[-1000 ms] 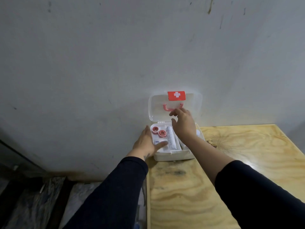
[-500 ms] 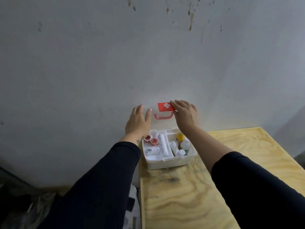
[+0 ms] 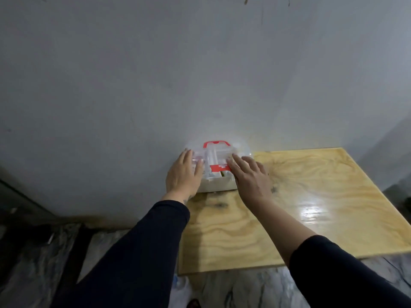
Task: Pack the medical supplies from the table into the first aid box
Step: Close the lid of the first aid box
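Note:
The white first aid box (image 3: 219,185) stands at the table's far left corner against the wall. Its clear lid (image 3: 222,155), with a red handle (image 3: 216,143) and a red label bearing a white cross (image 3: 219,168), lies down over the box. Blurred white supplies show through the lid. My left hand (image 3: 182,174) rests flat on the lid's left part, fingers spread. My right hand (image 3: 250,177) lies flat on the lid's right part, fingertips touching the red label. Neither hand grips anything.
The light plywood table (image 3: 300,196) stretches to the right and toward me, with a glossy reflection at the right. A grey wall (image 3: 200,74) rises directly behind the box. Left of the table edge the floor is dark and cluttered.
The lid stood upright against the wall with both hands at its top; now it is folded down over the box and both hands press flat on it.

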`<state>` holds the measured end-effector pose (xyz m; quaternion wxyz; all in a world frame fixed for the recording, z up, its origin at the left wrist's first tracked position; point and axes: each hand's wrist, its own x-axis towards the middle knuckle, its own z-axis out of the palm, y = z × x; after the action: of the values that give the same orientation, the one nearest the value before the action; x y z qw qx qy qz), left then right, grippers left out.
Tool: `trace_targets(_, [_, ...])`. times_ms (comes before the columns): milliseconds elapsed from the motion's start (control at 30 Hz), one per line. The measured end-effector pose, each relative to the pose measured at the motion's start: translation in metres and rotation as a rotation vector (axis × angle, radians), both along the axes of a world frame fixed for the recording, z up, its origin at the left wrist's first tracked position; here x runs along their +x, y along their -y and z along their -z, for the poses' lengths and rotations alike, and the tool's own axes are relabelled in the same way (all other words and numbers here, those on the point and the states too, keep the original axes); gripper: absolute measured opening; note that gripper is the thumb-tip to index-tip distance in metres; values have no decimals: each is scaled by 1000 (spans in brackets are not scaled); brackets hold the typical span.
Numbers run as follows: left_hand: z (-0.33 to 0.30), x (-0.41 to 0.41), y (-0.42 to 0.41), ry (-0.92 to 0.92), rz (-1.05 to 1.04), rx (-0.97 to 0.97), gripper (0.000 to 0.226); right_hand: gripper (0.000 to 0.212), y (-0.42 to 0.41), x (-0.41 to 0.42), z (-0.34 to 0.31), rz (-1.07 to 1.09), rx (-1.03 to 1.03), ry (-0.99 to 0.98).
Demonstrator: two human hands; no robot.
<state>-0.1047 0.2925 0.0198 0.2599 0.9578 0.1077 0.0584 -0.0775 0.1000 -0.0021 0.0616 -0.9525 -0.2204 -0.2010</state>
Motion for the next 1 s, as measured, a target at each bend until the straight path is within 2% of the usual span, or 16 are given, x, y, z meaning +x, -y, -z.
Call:
trace_targets(67, [10, -9, 6, -34, 2, 14, 58, 50, 2, -6, 10, 1, -57, -69])
trace_targets(167, [16, -14, 11, -46, -8, 74, 62, 33, 2, -16, 14, -13, -67, -90])
trace_targets(300, [13, -1, 12, -58, 88, 216, 67, 48, 0, -10, 3, -29, 42, -199])
trace_targets(433, [11, 16, 12, -186, 227, 355, 78, 62, -2, 20, -4, -66, -151, -449])
trace_targets(633, [15, 39, 7, -195, 239, 479, 77, 65, -15, 45, 2, -20, -274, -378])
trace_targets(900, [23, 52, 1, -143, 238, 528, 78, 65, -17, 57, 5, -34, -264, -338])
trace_targets(1000, [23, 51, 1, -132, 248, 511, 77, 65, -19, 56, -1, -27, -271, -393])
